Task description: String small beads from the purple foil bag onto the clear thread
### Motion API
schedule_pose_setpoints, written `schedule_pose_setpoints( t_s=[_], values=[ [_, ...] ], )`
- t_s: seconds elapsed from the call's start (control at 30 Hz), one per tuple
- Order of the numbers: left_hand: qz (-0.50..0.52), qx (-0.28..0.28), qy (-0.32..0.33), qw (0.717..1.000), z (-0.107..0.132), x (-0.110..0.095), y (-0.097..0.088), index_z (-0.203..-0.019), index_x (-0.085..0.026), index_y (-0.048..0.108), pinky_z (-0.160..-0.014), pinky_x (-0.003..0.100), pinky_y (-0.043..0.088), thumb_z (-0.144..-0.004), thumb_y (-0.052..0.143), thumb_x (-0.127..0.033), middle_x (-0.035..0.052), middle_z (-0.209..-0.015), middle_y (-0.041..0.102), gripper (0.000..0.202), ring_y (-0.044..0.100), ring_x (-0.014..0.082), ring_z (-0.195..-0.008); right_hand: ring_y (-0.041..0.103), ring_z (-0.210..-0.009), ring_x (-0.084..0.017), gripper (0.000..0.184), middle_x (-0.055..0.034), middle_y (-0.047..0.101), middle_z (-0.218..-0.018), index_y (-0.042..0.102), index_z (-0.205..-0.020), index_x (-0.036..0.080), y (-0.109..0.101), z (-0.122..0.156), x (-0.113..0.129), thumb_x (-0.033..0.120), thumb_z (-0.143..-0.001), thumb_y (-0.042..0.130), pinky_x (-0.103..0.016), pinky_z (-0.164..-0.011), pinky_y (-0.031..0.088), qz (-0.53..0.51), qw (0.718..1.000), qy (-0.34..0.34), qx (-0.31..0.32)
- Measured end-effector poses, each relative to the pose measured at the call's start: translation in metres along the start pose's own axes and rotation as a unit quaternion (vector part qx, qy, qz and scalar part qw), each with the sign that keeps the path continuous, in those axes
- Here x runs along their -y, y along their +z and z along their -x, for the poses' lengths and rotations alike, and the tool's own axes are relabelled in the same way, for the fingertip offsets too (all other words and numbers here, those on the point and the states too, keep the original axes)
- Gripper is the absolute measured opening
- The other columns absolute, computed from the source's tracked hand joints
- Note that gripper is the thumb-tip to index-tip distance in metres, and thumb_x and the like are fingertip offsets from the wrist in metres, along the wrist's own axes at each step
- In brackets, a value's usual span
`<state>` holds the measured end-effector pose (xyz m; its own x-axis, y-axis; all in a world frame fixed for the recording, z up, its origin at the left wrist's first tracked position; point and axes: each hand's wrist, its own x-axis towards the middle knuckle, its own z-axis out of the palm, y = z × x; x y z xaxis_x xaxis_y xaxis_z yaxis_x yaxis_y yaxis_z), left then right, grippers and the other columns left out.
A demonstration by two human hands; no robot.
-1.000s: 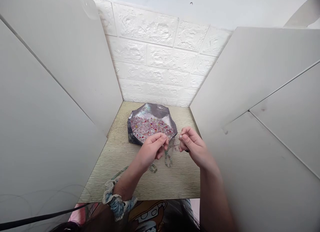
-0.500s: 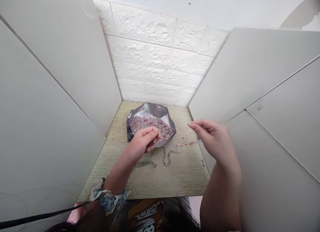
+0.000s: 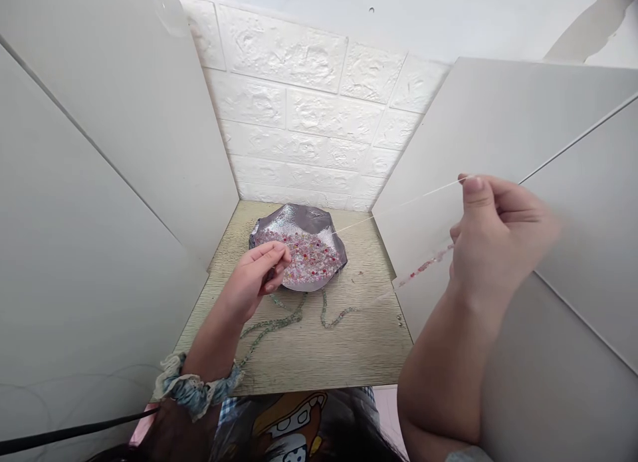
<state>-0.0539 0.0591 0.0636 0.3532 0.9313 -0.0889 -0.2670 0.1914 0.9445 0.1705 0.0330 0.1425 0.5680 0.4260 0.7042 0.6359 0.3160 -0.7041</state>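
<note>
My right hand (image 3: 493, 239) is raised to the right, fingers pinched on a thin clear thread (image 3: 399, 206) that runs taut back toward the bag. A short run of pink beads (image 3: 426, 266) hangs on the thread below that hand. My left hand (image 3: 256, 276) hovers at the near edge of a shiny purple bag (image 3: 294, 219) filled with small pink and mixed beads (image 3: 309, 256), its fingertips pinched together; what they hold is too small to name. A string of greenish beads (image 3: 294, 316) trails loosely on the wooden table (image 3: 323, 355).
White panels close in the table on the left (image 3: 109, 149) and right (image 3: 523, 136), with a white brick-pattern wall (image 3: 304, 136) behind. A frilly scrunchie (image 3: 192, 385) sits on my left wrist. A black cable (image 3: 74, 432) crosses the lower left.
My right hand has swung up and to the right, away from the left hand, pulling the thread taut. My left hand has shifted slightly left and stays by the bag.
</note>
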Motion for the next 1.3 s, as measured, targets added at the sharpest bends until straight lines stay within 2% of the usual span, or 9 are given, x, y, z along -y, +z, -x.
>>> schedule_pose_setpoints(
  t_s=[0.13,0.37,0.57,0.67,0.77,0.9,1.07,1.17,1.3],
  values=[
    [0.026,-0.014,0.017,0.999,0.001,-0.003,-0.011,-0.064,-0.014,0.048,-0.035,0.013,0.016,-0.077,0.047,-0.027,-0.005,-0.054,0.033,0.018,0.027,-0.0011,-0.036,0.038,-0.048,-0.006,0.024,0.0025,0.043,-0.055,0.064,-0.081,0.013,0.003,-0.012,0.003,0.033,-0.076,0.051,-0.023,-0.046,0.033,-0.004,0.999,-0.043,-0.021],
    [0.079,-0.071,0.035,0.994,0.004,-0.005,-0.027,-0.065,-0.013,0.047,-0.032,0.012,0.016,-0.074,0.051,-0.025,-0.0056,-0.054,0.034,0.016,0.028,-0.0018,-0.033,0.051,-0.064,-0.01,0.026,0.002,0.052,-0.064,0.063,-0.078,0.013,0.003,-0.038,0.007,0.03,-0.078,0.044,-0.027,-0.056,0.035,0.067,0.981,-0.158,-0.095],
    [0.106,-0.097,0.041,0.989,0.004,-0.004,-0.03,-0.063,-0.013,0.047,-0.03,0.011,0.017,-0.075,0.049,-0.022,-0.0058,-0.053,0.035,0.015,0.028,-0.0017,-0.031,0.054,-0.081,-0.016,0.03,0.0084,0.06,-0.078,0.059,-0.082,0.023,-0.006,-0.052,0.012,0.04,-0.074,0.035,-0.035,-0.056,0.028,0.125,0.968,-0.178,-0.122],
    [0.116,-0.107,0.044,0.987,0.004,-0.007,-0.028,-0.063,-0.013,0.046,-0.03,0.011,0.018,-0.076,0.047,-0.021,-0.0057,-0.053,0.035,0.015,0.028,-0.0018,-0.031,0.054,-0.082,-0.016,0.028,0.0056,0.059,-0.081,0.058,-0.083,0.022,-0.006,-0.049,0.014,0.037,-0.076,0.036,-0.033,-0.054,0.028,0.114,0.973,-0.162,-0.121],
    [0.126,-0.103,0.039,0.986,0.006,-0.009,-0.024,-0.064,-0.013,0.046,-0.03,0.011,0.017,-0.076,0.046,-0.02,-0.0059,-0.053,0.035,0.015,0.027,-0.0019,-0.03,0.049,-0.063,-0.009,0.025,0.002,0.053,-0.069,0.058,-0.081,0.019,-0.004,-0.037,0.016,0.032,-0.079,0.037,-0.026,-0.048,0.027,0.098,0.987,-0.103,-0.074],
    [0.125,-0.074,0.027,0.989,0.007,-0.01,-0.018,-0.065,-0.013,0.048,-0.03,0.01,0.017,-0.077,0.047,-0.022,-0.006,-0.053,0.034,0.015,0.026,-0.0025,-0.03,0.027,-0.041,-0.004,0.022,0.0059,0.032,-0.05,0.055,-0.08,0.018,-0.002,-0.017,0.011,0.033,-0.079,0.04,-0.02,-0.039,0.021,0.12,0.991,0.021,0.054],
    [0.12,-0.03,0.016,0.992,0.008,-0.009,-0.01,-0.067,-0.013,0.05,-0.03,0.009,0.018,-0.077,0.049,-0.025,-0.0061,-0.055,0.033,0.016,0.026,-0.0035,-0.031,0.029,-0.042,-0.007,0.014,0.0046,0.034,-0.051,0.044,-0.062,0.019,0.0,0.003,-0.014,0.023,-0.073,0.037,-0.019,-0.036,0.022,0.151,0.944,0.163,0.246],
    [0.113,-0.012,0.005,0.994,0.008,-0.008,-0.005,-0.068,-0.014,0.051,-0.03,0.009,0.018,-0.077,0.049,-0.027,-0.0062,-0.056,0.033,0.017,0.026,-0.0036,-0.032,0.028,-0.044,-0.008,0.015,0.0036,0.03,-0.051,0.034,-0.055,0.019,0.005,0.015,-0.031,0.02,-0.07,0.032,-0.02,-0.037,0.021,0.069,0.92,0.214,0.32],
    [0.09,0.004,-0.005,0.996,0.007,-0.007,0.0,-0.069,-0.014,0.053,-0.031,0.01,0.017,-0.077,0.049,-0.029,-0.0063,-0.055,0.032,0.017,0.024,-0.0035,-0.032,0.021,-0.044,-0.007,0.023,0.0039,0.022,-0.051,0.025,-0.052,0.019,0.014,0.031,-0.036,0.025,-0.073,0.033,-0.021,-0.039,0.02,-0.063,0.855,0.256,0.446]
  ],
)
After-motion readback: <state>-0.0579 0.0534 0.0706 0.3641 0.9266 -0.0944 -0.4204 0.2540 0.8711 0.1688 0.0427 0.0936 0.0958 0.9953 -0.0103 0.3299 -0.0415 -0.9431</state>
